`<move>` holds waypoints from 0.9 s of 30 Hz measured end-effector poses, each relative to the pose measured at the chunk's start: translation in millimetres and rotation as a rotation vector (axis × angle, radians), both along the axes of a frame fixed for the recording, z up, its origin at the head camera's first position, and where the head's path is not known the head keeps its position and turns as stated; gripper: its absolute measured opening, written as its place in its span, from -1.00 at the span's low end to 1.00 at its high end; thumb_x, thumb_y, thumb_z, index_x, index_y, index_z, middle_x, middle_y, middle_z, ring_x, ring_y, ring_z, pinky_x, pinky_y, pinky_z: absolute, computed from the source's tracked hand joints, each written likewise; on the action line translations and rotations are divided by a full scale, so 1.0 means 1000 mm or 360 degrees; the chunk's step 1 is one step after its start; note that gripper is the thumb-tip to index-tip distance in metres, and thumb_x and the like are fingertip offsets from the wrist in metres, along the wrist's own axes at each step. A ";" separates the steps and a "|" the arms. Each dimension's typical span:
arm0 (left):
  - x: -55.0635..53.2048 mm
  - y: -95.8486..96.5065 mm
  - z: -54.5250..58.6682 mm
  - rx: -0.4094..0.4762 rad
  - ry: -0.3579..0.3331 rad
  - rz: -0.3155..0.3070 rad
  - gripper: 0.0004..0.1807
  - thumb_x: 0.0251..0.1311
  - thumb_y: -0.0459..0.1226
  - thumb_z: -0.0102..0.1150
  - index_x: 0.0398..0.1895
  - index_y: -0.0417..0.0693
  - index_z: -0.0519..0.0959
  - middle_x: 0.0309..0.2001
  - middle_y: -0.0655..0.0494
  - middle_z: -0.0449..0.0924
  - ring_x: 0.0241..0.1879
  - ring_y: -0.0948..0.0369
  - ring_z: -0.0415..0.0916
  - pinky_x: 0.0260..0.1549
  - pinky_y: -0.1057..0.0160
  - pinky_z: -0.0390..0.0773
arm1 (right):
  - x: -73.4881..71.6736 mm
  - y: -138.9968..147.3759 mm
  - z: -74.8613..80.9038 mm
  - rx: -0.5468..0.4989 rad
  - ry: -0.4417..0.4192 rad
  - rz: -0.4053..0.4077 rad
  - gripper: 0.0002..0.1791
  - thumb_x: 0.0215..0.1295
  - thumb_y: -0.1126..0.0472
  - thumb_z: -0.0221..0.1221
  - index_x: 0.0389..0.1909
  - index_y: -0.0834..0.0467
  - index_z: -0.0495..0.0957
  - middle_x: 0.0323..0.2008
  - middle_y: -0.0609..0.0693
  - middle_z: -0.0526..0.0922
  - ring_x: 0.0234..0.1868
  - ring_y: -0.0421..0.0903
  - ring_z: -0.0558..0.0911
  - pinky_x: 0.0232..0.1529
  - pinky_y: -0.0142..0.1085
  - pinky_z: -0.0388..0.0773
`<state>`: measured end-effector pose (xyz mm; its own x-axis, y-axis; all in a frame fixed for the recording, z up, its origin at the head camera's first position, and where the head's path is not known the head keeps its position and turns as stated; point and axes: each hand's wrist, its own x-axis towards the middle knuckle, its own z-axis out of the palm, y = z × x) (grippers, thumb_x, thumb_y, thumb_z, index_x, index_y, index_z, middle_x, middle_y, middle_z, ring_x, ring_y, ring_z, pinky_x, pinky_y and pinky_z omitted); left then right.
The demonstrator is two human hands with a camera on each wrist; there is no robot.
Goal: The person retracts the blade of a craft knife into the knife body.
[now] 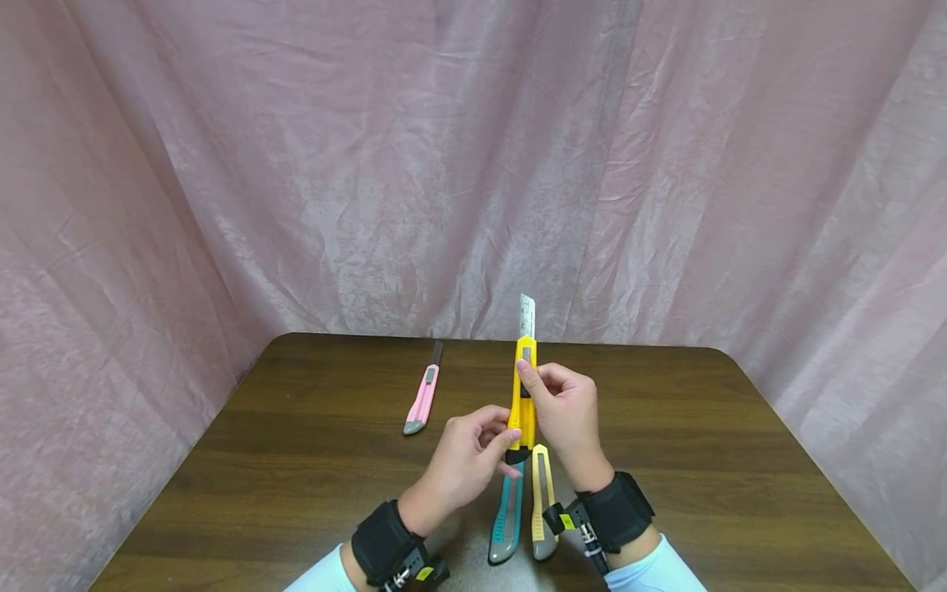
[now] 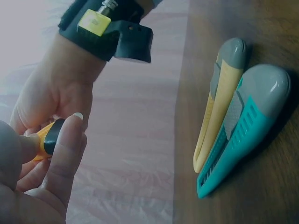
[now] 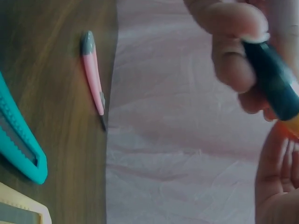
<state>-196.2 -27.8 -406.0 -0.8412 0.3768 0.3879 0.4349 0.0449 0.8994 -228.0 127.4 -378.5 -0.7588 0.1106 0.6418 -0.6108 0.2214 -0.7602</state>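
Observation:
A yellow utility knife [image 1: 524,415] with a black end cap stands upright between both hands, its silver blade [image 1: 527,316] extended upward. Near its lower end, my left hand [image 1: 468,452] pinches the yellow body. Higher up, my right hand [image 1: 570,407] grips it with the thumb on the front, by the slider. In the left wrist view the black cap [image 2: 54,136] shows among the fingers. Below the hands, a teal utility knife [image 1: 507,518] and a pale yellow utility knife [image 1: 539,501] lie side by side on the table.
A pink utility knife [image 1: 422,403] lies farther back on the left, its dark blade pointing to the far edge. The brown wooden table [image 1: 703,460] has rounded back corners. Behind it hangs a pink curtain [image 1: 370,164]. Each wrist wears a black strap [image 1: 385,543] with a small camera.

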 end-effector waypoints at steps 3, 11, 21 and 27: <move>-0.001 -0.001 0.000 -0.0016 -0.0007 0.0021 -0.79 0.20 -0.35 0.20 -0.10 -0.02 0.53 -0.38 0.10 0.57 -0.60 0.14 0.59 -0.60 0.09 0.65 | 0.000 0.000 0.001 0.0034 -0.0044 -0.0027 -0.70 0.25 -0.02 0.24 -0.62 0.00 0.60 -0.73 -0.12 0.48 -0.73 -0.11 0.40 -0.86 -0.39 0.34; -0.001 -0.001 0.002 -0.0023 -0.0025 0.0044 -0.82 0.20 -0.32 0.20 -0.13 -0.02 0.53 -0.38 0.11 0.59 -0.59 0.14 0.60 -0.60 0.17 0.65 | 0.000 -0.001 -0.001 0.0056 0.0058 -0.0040 -0.75 0.26 0.05 0.24 -0.59 0.00 0.58 -0.71 -0.14 0.46 -0.73 -0.15 0.40 -0.85 -0.39 0.36; -0.001 -0.002 0.006 -0.0028 -0.0014 0.0078 -0.87 0.18 -0.31 0.22 -0.21 0.01 0.54 -0.37 0.13 0.60 -0.60 0.15 0.59 -0.59 0.10 0.65 | -0.001 -0.001 -0.001 0.0023 -0.0004 -0.0026 -0.75 0.27 0.02 0.23 -0.55 0.04 0.63 -0.69 -0.08 0.50 -0.71 -0.10 0.42 -0.82 -0.39 0.42; -0.003 -0.002 0.003 0.0013 -0.0031 0.0072 -0.89 0.17 -0.30 0.23 -0.25 0.02 0.54 -0.35 0.14 0.62 -0.59 0.13 0.59 -0.58 0.02 0.65 | 0.003 -0.004 0.003 0.0080 -0.0030 -0.0055 -0.70 0.29 0.05 0.21 -0.61 0.06 0.58 -0.75 -0.10 0.40 -0.74 -0.12 0.35 -0.87 -0.42 0.25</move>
